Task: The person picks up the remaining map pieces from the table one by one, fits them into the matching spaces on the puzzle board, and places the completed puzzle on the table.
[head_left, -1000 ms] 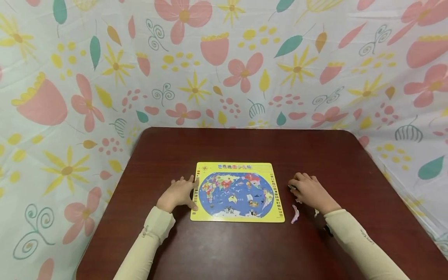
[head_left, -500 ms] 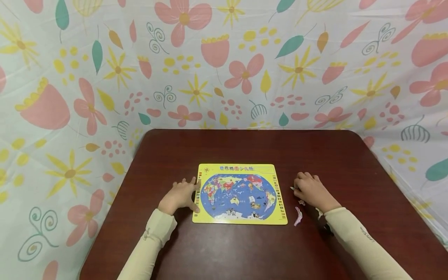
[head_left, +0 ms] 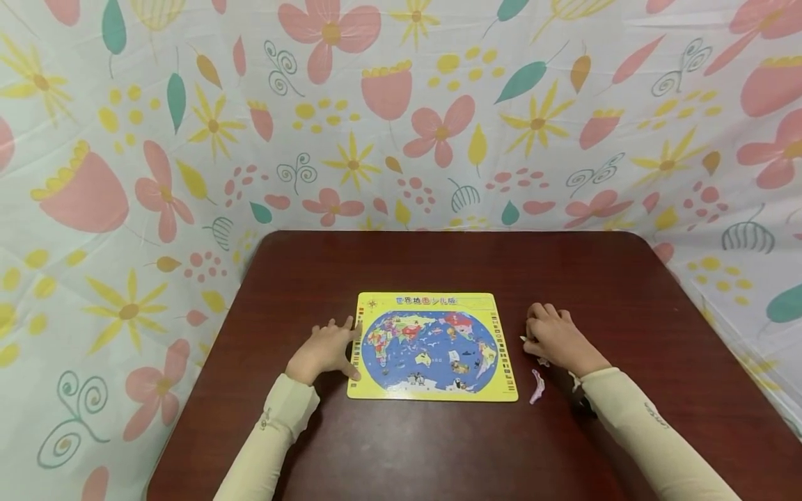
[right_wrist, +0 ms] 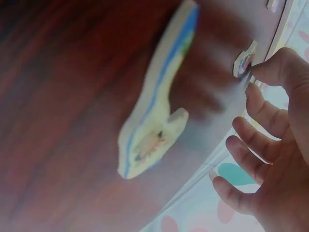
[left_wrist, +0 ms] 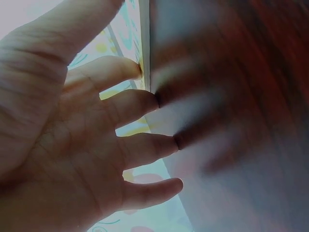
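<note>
My right hand [head_left: 557,341] is nearly closed at the fingertips: the thumb and forefinger pinch what looks like a pale piece [head_left: 523,339], mostly hidden, only its tip jutting out past them, with my other fingers curled loosely. My left hand [head_left: 322,350] is spread wide and grips nothing, its fingertips touching the side edge of the map board [head_left: 432,346], which lies flat between my two hands, just apart from the right one.

The pinch is the weak spot, I'd say: so little of the piece shows that a small twist could make it slip or flip. A long flat piece [right_wrist: 154,101] lies below my right wrist, and a dropped forearm could drag the right sleeve [head_left: 651,424] across it. A small piece [right_wrist: 243,63] sits right by that thumb, easy to knock; the pink piece [head_left: 537,387], nearer me than the grip, looks safer. If my left fingers pushed harder, the board might slide toward my right hand, since nothing visible braces its opposite edge.

The title [head_left: 426,301], along the board's edge beyond my grip, reads 世界地图, and its last characters look like 少儿版. The flag-like marks [head_left: 503,348] are too tiny to read, and I can't make out the lettering on either sleeve
</note>
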A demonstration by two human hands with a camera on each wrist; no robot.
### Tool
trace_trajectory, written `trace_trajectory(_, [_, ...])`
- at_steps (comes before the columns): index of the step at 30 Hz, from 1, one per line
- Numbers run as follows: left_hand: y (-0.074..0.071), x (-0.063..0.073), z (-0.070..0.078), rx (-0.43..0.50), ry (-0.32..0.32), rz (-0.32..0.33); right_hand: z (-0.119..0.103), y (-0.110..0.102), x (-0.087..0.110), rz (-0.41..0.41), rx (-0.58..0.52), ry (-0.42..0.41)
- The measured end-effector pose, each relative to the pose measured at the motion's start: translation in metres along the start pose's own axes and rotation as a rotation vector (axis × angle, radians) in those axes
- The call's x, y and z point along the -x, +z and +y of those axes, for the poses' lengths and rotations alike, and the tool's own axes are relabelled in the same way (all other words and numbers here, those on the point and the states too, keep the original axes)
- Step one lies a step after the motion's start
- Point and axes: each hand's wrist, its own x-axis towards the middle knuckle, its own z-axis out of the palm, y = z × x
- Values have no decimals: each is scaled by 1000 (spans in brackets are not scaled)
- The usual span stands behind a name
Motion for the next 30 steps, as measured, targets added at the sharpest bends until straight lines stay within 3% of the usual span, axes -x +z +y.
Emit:
trace_trajectory(10, [-2, 2, -3, 11, 11, -1, -11, -8, -11, 47, 3, -63])
trace_trajectory(15, [-2, 1, -4, 14, 17, 2, -20, -7, -21, 31, -4, -86])
trace_trajectory(30, [0, -1, -7, 8, 33, 19, -67, -1, -59, 3, -5, -219])
